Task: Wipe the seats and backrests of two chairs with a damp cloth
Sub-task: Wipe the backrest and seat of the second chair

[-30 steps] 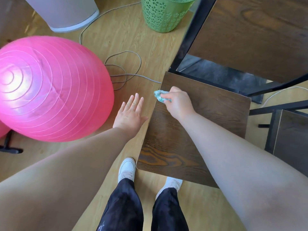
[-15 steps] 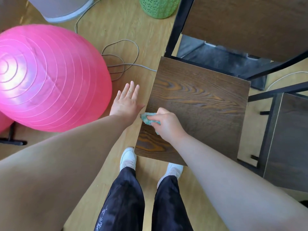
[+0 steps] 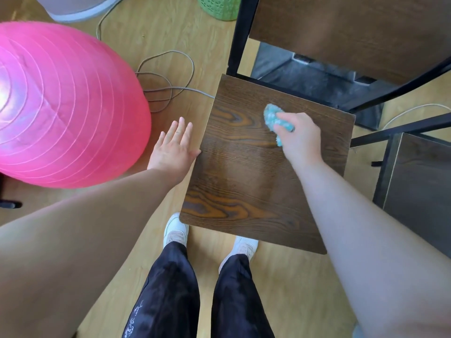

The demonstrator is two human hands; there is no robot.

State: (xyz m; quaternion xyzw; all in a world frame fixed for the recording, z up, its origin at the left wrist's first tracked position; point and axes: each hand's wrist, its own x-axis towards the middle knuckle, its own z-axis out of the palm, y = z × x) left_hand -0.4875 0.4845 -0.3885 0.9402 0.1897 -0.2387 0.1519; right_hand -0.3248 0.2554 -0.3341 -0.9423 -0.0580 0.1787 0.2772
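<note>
The cloth [image 3: 272, 117] was a small wad of fuzzy teal fabric, bunched up and not spread flat. It lay on the seat [image 3: 244, 181] of the nearer chair, in the seat's far half and toward its right side. The seat was a square board of dark brown wood with bold orange-brown grain loops. A duller, smeared patch ran across its middle. Behind it stood the backrest [image 3: 341, 28], a dark wooden panel held in a black metal frame [image 3: 240, 32].

The right hand [image 3: 300, 139] gripped the cloth from above, its fingers curled down over it and pressing it against the wood. Most of the wad stuck out past the fingertips on the hand's far left side, and a narrow strip showed under the thumb edge. The rest was hidden beneath the palm.

The left hand [image 3: 173, 148] held nothing. Its fingers were straight and together, palm down, just left of the seat. Its thumb tip reached the seat's left edge, though contact could not be told.

A second chair seat [image 3: 419, 191], equally dark, stood to the right. A large pink exercise ball [image 3: 63, 106] sat on the wooden floor [image 3: 288, 289] at left, with a looped grey cable [image 3: 168, 84] between it and the chair. A green perforated basket [image 3: 219, 8] stood at the top. The person's white shoes [image 3: 176, 230] and black trousers [image 3: 170, 293] showed below the seat's near edge.
</note>
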